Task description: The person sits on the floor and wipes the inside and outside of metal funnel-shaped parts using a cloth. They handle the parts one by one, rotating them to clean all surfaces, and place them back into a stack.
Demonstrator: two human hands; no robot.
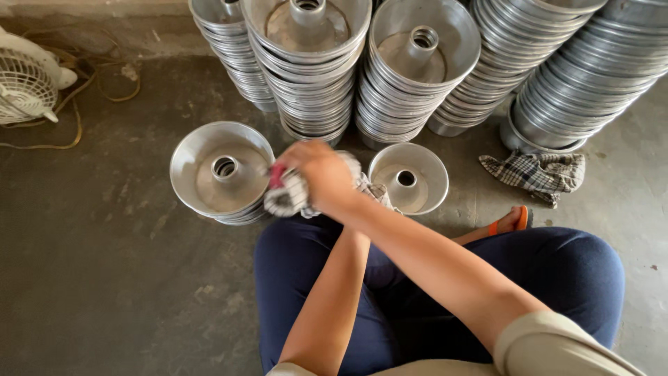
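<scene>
- The right hand (321, 174) is closing its grip around a bunched checked cloth (292, 195), fingers curled and knuckles facing up.
- The left hand is lying hidden beneath it; whether its grip is shut cannot be told.
- Both forearms are crossing above the lap, over the floor (97, 264).
- The cloth is hovering between two tube pans (221, 171) and (408, 178), so wiping seems under way; the next move probably needs one pan taken up.

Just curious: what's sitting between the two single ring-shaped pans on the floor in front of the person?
In the head view, the person's right hand gripping a bunched checked cloth lies between the left pan and the right pan.
</scene>
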